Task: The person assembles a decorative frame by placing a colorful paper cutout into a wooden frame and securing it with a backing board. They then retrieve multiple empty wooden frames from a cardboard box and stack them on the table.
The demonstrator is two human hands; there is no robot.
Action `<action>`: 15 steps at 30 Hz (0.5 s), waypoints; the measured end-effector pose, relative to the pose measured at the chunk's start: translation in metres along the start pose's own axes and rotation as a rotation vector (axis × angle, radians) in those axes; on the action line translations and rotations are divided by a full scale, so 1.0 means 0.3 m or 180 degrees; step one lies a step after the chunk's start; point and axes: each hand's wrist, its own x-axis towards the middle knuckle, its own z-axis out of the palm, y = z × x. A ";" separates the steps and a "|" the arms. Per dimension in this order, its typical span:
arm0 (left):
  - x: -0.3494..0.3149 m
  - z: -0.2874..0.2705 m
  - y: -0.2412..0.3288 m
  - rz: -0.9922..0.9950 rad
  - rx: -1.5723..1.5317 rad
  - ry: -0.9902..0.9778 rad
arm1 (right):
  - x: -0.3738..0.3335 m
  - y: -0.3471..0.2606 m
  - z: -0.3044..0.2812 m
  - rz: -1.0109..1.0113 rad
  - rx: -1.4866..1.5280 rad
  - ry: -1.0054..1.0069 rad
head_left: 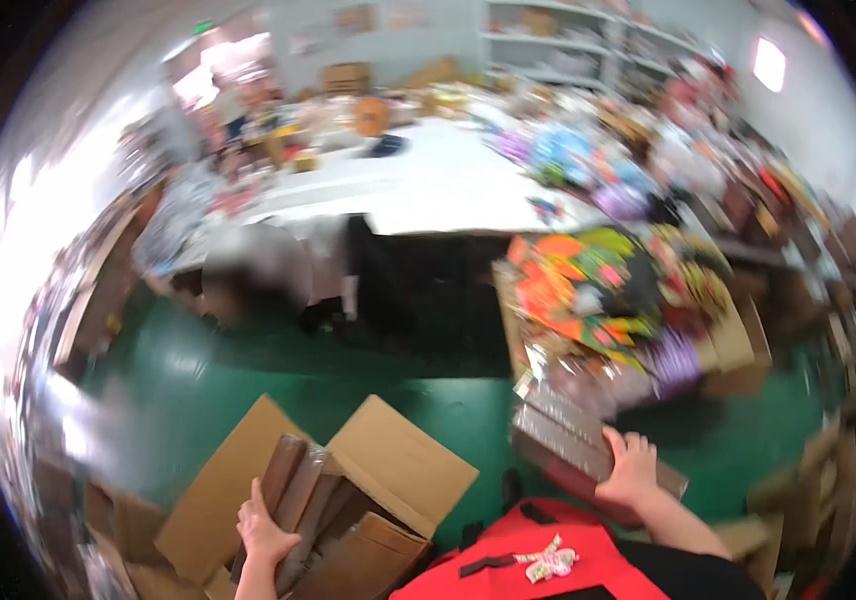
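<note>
While its flaps are folded outward, apparently to leave the mouth clear, an open cardboard carton (pixel 403 465) is set near, on the left. Over its left side the left hand (pixel 263 535) is laid, with thumb and forefinger spread apart; whether the brown film-wrapped packs (pixel 300 490) beneath are gripped cannot be told. These packs are stood on a slant inside, probably because the space is narrow. Farther off, a blurred figure, seemingly a co-worker (pixel 326 262), is seen bent before a white table (pixel 428 180). Near the centre, a red apron (pixel 538 555) is worn. To its right, a stack of brown film-wrapped boxes (pixel 558 425) is tilted, with the right hand (pixel 633 468) placed over its right part, fingers fanned, perhaps to steady it; a firm hold cannot be confirmed. Just beyond, a brightly coloured bundle (pixel 588 285) is heaped in another carton (pixel 733 345). No brand, label or writing can be read on the packs or boxes.
</note>
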 end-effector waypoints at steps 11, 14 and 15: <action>-0.168 -0.143 0.929 0.2379 0.0340 -0.0056 | -0.440 0.678 -0.032 0.2094 0.0287 -0.0222; -0.222 -0.097 1.258 0.3047 0.0416 -0.0350 | -0.526 0.849 -0.042 0.2458 0.0488 -0.0150; -0.243 -0.069 1.370 0.3268 0.0436 -0.0418 | -0.551 0.903 -0.043 0.2557 0.0562 -0.0136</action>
